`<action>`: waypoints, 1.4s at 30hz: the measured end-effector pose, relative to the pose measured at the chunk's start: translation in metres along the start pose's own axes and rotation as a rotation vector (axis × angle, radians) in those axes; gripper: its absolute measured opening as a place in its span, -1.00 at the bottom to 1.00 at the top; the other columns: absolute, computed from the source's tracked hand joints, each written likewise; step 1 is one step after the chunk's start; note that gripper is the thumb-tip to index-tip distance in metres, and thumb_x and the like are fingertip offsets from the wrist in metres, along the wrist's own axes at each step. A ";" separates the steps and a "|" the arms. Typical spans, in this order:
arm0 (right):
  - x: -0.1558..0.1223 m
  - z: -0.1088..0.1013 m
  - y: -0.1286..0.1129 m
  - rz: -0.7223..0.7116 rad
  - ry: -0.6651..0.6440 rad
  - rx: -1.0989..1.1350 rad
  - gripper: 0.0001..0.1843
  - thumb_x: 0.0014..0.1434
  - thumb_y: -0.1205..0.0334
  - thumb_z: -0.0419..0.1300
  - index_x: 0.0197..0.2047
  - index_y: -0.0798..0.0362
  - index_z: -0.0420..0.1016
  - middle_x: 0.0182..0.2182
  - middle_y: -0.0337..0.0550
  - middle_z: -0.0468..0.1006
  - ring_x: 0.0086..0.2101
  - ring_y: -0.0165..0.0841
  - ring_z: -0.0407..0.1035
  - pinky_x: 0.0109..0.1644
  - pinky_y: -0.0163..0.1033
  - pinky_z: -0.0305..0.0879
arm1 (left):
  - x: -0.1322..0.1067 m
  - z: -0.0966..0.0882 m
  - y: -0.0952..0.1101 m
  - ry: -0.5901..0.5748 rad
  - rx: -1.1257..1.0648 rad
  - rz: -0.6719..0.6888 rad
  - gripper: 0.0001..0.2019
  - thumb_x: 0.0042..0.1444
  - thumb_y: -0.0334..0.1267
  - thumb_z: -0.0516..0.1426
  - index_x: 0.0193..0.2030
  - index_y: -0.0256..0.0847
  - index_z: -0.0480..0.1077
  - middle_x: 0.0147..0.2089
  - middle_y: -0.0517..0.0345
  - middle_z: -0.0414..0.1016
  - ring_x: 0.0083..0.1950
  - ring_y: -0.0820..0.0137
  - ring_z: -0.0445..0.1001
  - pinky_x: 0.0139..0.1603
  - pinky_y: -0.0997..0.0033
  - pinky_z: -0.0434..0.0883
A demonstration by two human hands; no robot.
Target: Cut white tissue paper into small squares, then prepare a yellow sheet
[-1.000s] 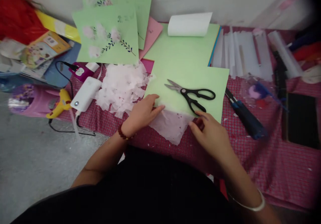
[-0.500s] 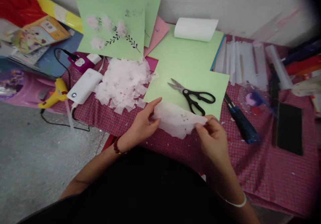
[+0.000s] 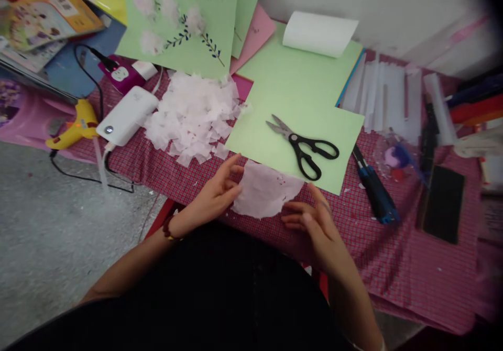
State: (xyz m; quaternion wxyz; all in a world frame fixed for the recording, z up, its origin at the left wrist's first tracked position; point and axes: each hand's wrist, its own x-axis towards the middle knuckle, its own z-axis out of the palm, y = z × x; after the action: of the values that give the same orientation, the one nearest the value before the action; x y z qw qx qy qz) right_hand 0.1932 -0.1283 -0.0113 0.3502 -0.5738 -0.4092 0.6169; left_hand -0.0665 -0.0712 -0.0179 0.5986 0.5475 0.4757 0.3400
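A thin pale pink tissue sheet [image 3: 263, 191] lies on the red checked cloth [image 3: 412, 267], partly over the near edge of a green paper sheet [image 3: 275, 141]. My left hand [image 3: 216, 191] rests at the tissue's left edge, fingers spread and touching it. My right hand [image 3: 314, 228] hovers at the tissue's lower right, fingers stretched out and holding nothing. Black-handled scissors [image 3: 304, 144] lie on the green sheet just beyond the tissue.
A heap of pink tissue scraps [image 3: 192, 115] lies left of the green sheet. A white power bank [image 3: 126, 115] and a yellow glue gun [image 3: 73, 131] sit further left. A blue-handled tool [image 3: 373, 188] and a black slab [image 3: 442, 204] lie to the right. Green cards with flowers [image 3: 181, 21] lean at the back.
Both hands held the tissue lifted off the cloth half a second ago. Now it lies flat, both hands have let go, and the fingers have opened.
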 end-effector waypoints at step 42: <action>-0.016 0.006 -0.003 -0.398 -0.123 -0.613 -0.34 0.08 0.45 0.12 0.24 -0.12 0.20 0.12 -0.04 0.43 0.16 -0.12 0.28 0.22 0.17 0.21 | -0.022 -0.013 0.024 0.059 0.421 0.069 -0.79 0.24 -0.20 0.11 -0.35 -0.22 0.49 -0.31 0.12 0.55 -0.26 0.41 0.47 -0.19 0.39 0.39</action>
State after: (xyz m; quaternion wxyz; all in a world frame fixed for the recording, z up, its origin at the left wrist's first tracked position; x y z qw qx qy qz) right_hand 0.1889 -0.1419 -0.0014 0.2499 -0.5231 -0.6989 0.4189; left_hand -0.0829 -0.0835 0.0106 0.4451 0.6661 0.5345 0.2693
